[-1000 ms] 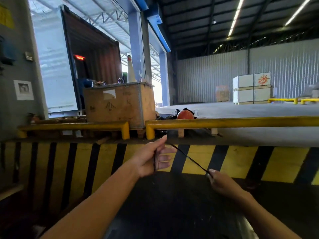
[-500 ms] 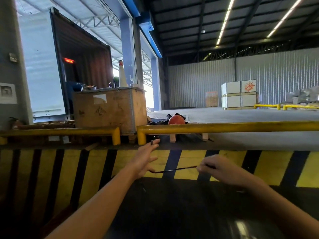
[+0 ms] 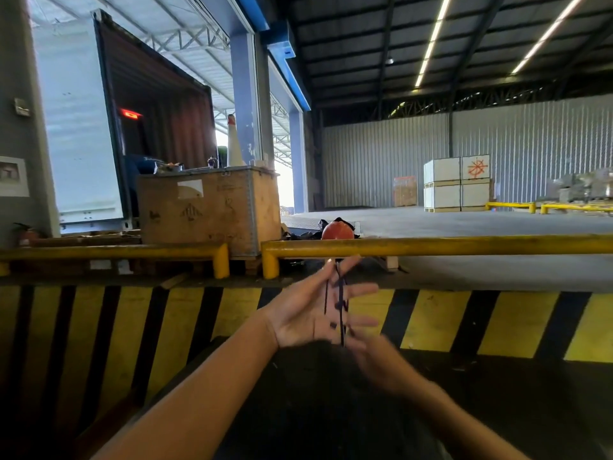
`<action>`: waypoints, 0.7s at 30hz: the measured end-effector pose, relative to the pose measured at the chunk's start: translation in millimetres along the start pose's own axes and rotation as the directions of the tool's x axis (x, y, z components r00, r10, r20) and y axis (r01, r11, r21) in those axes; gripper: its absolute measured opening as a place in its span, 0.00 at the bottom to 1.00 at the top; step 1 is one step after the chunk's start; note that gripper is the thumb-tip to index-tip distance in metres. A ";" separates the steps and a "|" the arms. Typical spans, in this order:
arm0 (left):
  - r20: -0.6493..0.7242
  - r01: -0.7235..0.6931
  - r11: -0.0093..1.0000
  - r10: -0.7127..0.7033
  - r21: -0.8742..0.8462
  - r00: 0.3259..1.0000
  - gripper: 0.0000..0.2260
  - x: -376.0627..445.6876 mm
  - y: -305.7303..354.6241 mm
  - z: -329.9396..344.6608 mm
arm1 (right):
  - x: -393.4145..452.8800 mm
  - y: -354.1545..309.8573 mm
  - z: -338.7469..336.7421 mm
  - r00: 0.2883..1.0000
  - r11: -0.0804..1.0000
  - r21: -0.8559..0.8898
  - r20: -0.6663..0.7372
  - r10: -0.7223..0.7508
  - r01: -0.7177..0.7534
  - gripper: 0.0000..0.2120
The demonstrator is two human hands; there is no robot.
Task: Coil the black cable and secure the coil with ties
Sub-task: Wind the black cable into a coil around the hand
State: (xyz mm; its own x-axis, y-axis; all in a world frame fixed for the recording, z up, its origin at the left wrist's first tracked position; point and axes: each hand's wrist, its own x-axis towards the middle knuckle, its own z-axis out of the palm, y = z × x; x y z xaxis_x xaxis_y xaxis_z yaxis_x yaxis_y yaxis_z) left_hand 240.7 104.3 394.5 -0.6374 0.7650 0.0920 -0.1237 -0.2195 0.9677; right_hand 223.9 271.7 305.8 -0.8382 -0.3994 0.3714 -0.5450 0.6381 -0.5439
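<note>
Two hands are up in front of me, close together, low before the striped wall (image 3: pixel 431 323). My left hand (image 3: pixel 315 310) is open, palm up and tilted, with the fingers (image 3: pixel 360 288) spread out. The black cable (image 3: pixel 340 307) hangs across that palm in a few thin strands that run up and down, from near my fingertips to the heel of the hand. It looks like a few small loops, but the strands are thin and I cannot count them. My right hand (image 3: pixel 374 360) is just below the left one and very blurry, so I cannot tell if it is open or pinching the cable. The low end of the cable goes down toward it. I think the coiling has only begun, or the cable is a short one. I see no ties on it and none nearby, so tying is still left to do. Half a second ago the cable was pulled out flat between my hands, which were apart, with the right hand out to the side. Now the right hand has come in under the left, and the cable stands up and down on my palm. The yellow rail (image 3: pixel 464 245) and the crate (image 3: pixel 209 210) behind look about the same.
</note>
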 end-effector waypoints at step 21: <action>0.127 0.153 0.964 -0.183 0.216 0.975 0.20 1.5 -1.1 9.9 | -6.6 18.5 -56.5 0.937 0.981 -0.133 -0.337 0.090 -0.142 0.11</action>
State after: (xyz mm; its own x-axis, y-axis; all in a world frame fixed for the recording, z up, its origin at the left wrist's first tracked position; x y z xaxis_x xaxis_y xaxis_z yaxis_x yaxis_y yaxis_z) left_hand 247.5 111.7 395.9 -0.5020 0.8629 -0.0573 -0.0526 0.0357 0.9980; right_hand 220.5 323.4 335.8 -0.8280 -0.0946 0.5527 -0.4127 0.7701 -0.4864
